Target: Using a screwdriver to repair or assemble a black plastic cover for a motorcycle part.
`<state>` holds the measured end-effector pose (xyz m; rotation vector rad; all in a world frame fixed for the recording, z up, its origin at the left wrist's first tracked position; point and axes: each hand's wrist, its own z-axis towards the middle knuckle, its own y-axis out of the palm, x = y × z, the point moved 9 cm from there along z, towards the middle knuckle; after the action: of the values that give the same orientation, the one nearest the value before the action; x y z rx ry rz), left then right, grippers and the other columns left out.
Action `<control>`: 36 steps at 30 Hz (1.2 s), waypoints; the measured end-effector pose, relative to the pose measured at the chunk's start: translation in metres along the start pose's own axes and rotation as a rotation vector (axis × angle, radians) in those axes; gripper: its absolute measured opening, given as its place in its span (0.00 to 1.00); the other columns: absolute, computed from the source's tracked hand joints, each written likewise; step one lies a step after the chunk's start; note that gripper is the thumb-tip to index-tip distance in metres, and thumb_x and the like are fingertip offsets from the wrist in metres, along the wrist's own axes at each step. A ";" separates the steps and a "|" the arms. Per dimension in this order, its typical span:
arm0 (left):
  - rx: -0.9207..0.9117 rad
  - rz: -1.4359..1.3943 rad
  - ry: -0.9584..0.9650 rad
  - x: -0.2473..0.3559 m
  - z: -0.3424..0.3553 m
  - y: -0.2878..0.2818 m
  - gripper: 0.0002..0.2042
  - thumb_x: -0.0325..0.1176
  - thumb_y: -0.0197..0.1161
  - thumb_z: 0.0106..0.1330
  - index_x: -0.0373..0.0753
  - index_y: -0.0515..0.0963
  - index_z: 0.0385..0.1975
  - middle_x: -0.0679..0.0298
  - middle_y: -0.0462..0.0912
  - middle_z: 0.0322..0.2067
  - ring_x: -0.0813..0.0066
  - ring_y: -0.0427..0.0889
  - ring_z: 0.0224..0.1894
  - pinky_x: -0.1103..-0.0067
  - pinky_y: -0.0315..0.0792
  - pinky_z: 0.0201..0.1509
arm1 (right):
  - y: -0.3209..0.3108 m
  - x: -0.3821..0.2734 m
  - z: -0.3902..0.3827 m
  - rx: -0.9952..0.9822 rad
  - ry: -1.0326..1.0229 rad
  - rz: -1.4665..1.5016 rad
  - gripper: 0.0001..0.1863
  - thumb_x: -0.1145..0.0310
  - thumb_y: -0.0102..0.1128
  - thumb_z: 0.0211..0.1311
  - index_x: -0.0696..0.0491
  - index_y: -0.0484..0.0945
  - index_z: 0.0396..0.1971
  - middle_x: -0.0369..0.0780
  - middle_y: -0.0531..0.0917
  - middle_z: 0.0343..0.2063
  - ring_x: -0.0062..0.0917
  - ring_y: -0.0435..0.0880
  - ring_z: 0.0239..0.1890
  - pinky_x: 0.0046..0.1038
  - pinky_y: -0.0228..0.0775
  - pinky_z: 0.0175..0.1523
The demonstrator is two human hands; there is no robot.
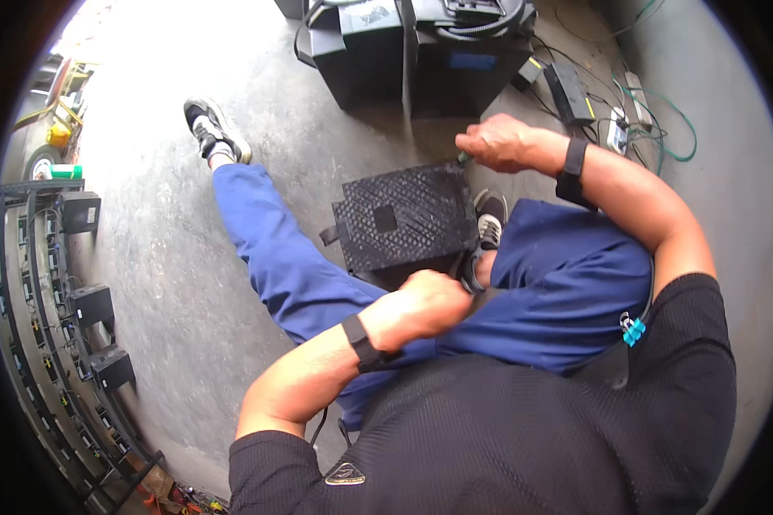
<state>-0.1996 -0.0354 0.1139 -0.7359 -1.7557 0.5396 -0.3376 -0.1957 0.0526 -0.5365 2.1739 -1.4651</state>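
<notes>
A black box-shaped device with a perforated metal side (404, 219) stands on the concrete floor between my legs. My left hand (429, 300) is closed at its near lower corner, gripping the casing edge. My right hand (500, 142) is closed around a small tool with a greenish handle (462, 158) at the device's far upper corner. Both wrists carry black bands. I sit on the floor in blue trousers, one leg stretched out to the left.
Two dark boxes with cables (421, 51) stand just beyond the device. A black power brick (571, 93), a power strip (637, 90) and green wires (674, 137) lie at the upper right. A metal rack of small black units (69, 309) runs along the left.
</notes>
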 end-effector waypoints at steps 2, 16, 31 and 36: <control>0.227 -0.158 -0.156 -0.087 -0.023 0.023 0.04 0.28 0.61 0.57 0.43 0.83 0.29 0.56 0.82 0.27 0.56 0.84 0.29 0.69 0.77 0.33 | -0.011 -0.005 0.007 -0.106 0.054 -0.016 0.09 0.74 0.55 0.55 0.53 0.73 0.38 0.47 0.82 0.33 0.47 0.83 0.34 0.44 0.76 0.39; 0.733 -0.378 -1.246 -0.252 -0.119 0.054 0.43 0.70 0.51 0.62 0.30 0.71 0.56 0.39 0.80 0.48 0.42 0.77 0.56 0.59 0.69 0.60 | -0.010 -0.006 0.003 -0.219 0.145 0.007 0.15 0.66 0.66 0.57 0.57 0.74 0.39 0.47 0.77 0.39 0.46 0.82 0.41 0.44 0.75 0.43; 0.739 -0.395 -1.203 -0.252 -0.118 0.049 0.41 0.70 0.53 0.61 0.30 0.73 0.52 0.38 0.80 0.47 0.42 0.78 0.54 0.59 0.70 0.58 | -0.034 -0.020 -0.001 0.055 -0.019 0.043 0.09 0.68 0.61 0.59 0.56 0.72 0.33 0.46 0.80 0.33 0.46 0.83 0.38 0.43 0.75 0.40; 0.739 -0.408 -1.197 -0.251 -0.117 0.047 0.41 0.69 0.54 0.61 0.30 0.73 0.52 0.39 0.80 0.47 0.42 0.78 0.54 0.59 0.70 0.58 | -0.025 -0.019 0.004 -0.004 -0.042 0.052 0.11 0.67 0.61 0.58 0.56 0.71 0.35 0.46 0.79 0.35 0.46 0.83 0.38 0.44 0.75 0.41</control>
<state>-0.0271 -0.1811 -0.0530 0.6229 -2.3912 1.3992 -0.3177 -0.1972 0.0779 -0.5042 2.1428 -1.4093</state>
